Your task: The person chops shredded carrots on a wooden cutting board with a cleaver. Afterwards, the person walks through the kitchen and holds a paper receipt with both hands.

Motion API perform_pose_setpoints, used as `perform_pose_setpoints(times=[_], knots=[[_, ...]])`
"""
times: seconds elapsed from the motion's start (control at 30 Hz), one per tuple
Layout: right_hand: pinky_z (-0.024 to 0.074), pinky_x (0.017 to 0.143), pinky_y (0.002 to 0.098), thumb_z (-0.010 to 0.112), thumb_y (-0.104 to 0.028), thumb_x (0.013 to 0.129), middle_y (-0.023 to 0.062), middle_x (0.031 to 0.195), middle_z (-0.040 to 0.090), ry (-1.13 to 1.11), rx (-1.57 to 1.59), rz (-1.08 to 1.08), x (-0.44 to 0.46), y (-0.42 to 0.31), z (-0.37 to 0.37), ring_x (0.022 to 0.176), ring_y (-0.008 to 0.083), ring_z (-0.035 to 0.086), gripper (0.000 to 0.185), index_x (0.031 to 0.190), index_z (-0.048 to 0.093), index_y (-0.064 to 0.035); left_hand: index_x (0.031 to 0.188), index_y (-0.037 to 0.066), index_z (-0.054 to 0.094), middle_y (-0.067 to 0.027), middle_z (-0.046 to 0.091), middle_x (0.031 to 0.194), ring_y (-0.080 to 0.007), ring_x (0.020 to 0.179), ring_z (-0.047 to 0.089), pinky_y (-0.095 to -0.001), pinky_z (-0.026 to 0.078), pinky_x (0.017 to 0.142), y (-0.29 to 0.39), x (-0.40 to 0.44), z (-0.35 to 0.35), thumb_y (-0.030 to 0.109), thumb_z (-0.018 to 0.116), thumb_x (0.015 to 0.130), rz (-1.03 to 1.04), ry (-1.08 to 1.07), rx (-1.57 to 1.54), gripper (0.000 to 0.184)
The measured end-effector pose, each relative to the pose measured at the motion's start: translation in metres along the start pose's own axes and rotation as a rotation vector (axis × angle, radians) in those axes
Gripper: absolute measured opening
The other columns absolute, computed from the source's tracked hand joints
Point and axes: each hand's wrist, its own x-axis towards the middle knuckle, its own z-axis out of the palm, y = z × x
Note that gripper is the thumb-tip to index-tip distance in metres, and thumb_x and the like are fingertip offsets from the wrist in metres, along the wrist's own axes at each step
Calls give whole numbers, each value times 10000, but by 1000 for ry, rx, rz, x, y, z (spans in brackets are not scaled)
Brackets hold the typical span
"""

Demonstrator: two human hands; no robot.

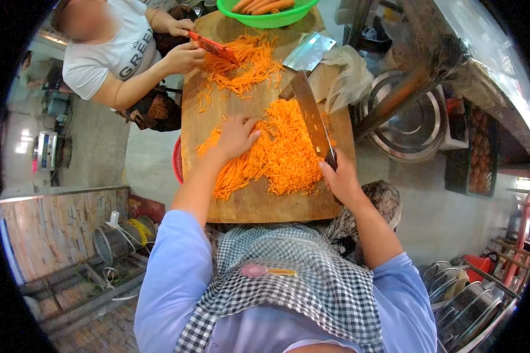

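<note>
My right hand (pixel 340 175) is closed round the handle of a large knife (pixel 312 116), whose blade points up and away over the right side of the chopped carrot. My left hand (pixel 237 138) lies on the shredded carrot (pixel 235 170) with its fingers apart. Finely diced carrot (pixel 291 159) forms a pile between the two hands. Everything rests on a thick wooden board (pixel 265 210).
Across the board a person (pixel 126 56) holds a red grater (pixel 213 47) over more shreds (pixel 241 73). A green basin (pixel 268 19) of carrots, a cleaver blade (pixel 309 52) and a plastic bag (pixel 347 73) are at the far side. A metal post (pixel 394 103) stands right.
</note>
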Motion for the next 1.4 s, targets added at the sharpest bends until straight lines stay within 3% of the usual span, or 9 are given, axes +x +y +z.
perform_pose_setpoints(times=[0.13, 0.33, 0.63, 1.03, 1.33, 1.4], knots=[[447, 702, 377, 607, -164, 852, 187, 852, 575, -30, 12, 4, 0, -10, 0, 785, 308, 573, 349, 1120, 491, 28, 1318, 58, 439, -177, 436, 1274, -345, 1192, 384, -457, 302, 1000, 2, -11, 2, 491, 405, 922, 32, 13, -64, 588], [444, 689, 387, 607, -155, 846, 194, 853, 577, -5, 23, -71, 1, -3, 3, 767, 313, 566, 335, 1099, 490, 32, 1349, 67, 408, -177, 390, 1340, -352, 1245, 335, -479, 252, 1032, 23, -17, 0, 655, 505, 793, -73, 9, 34, 816], [439, 662, 392, 620, -158, 839, 191, 805, 563, -11, 18, -38, 3, -2, 3, 735, 327, 559, 318, 1063, 491, 28, 1418, 138, 310, -199, 296, 1423, -381, 1333, 239, -534, 153, 1082, 36, -26, -1, 700, 542, 729, -77, -42, 113, 919], [437, 653, 389, 634, -162, 832, 168, 771, 548, 25, 20, -30, 2, -3, 3, 705, 304, 547, 317, 1042, 490, 26, 1454, 162, 194, -192, 283, 1434, -368, 1327, 261, -518, 207, 1079, 29, -23, 2, 468, 477, 905, -22, -133, 184, 690], [449, 704, 402, 627, -173, 836, 212, 866, 587, 26, -33, -93, 4, 1, 2, 808, 369, 581, 320, 1050, 501, 28, 1476, 204, 77, -181, 180, 1488, -350, 1377, 162, -564, 146, 1086, 50, -28, -17, 557, 448, 879, -34, -293, 338, 787], [443, 666, 383, 617, -170, 845, 183, 833, 572, 38, -53, -122, 4, 3, 2, 760, 327, 566, 305, 1048, 500, 24, 1471, 197, 122, -165, 197, 1485, -350, 1369, 184, -561, 138, 1091, 43, -21, -14, 558, 480, 861, -83, -249, 181, 794]])
